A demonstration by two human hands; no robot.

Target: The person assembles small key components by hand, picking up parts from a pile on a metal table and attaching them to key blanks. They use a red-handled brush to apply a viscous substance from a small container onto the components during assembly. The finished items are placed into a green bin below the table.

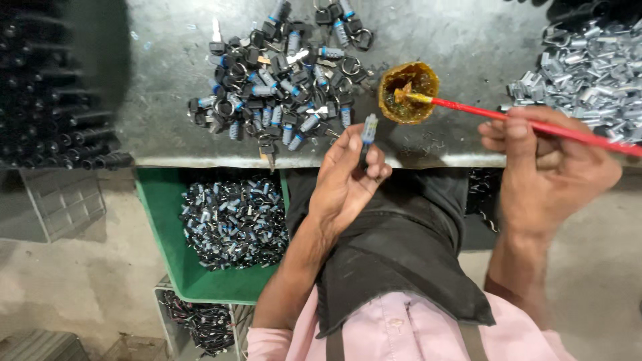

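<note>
While the left hand point(348, 175) pinches a small lock part point(368, 130), the right hand point(545, 167) grips a red brush point(535, 125), its handle cut off right, tip sunk in a grease pot point(408, 92).

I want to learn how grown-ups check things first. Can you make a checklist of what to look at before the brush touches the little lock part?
1. Left hand has a grip on one small lock cylinder, blue-grey end up: ok.
2. Right hand holds the red-handled brush: ok.
3. Brush tip sits in the amber grease in the small pot: ok.
4. Enough grease on the bristles: cannot tell.
5. Pot stands on the metal table, apart from the pile of lock cylinders with keys: ok.
6. Green bin below the table edge holds more lock parts: ok.
</note>
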